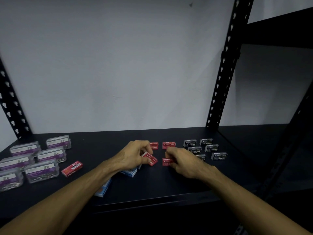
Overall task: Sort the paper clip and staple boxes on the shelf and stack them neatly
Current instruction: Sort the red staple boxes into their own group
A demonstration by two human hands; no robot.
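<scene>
red staple box (150, 158) tilted diagonally, left hand (133, 154)

Both forearms reached fwd, bare, converging toward centre. L hand (133, 154) was knuckles-up, fingers curled, pinching a small box betw thumb & fingertips. R hand (182, 160) was palm-down, fingers curled onto another small box.
</scene>
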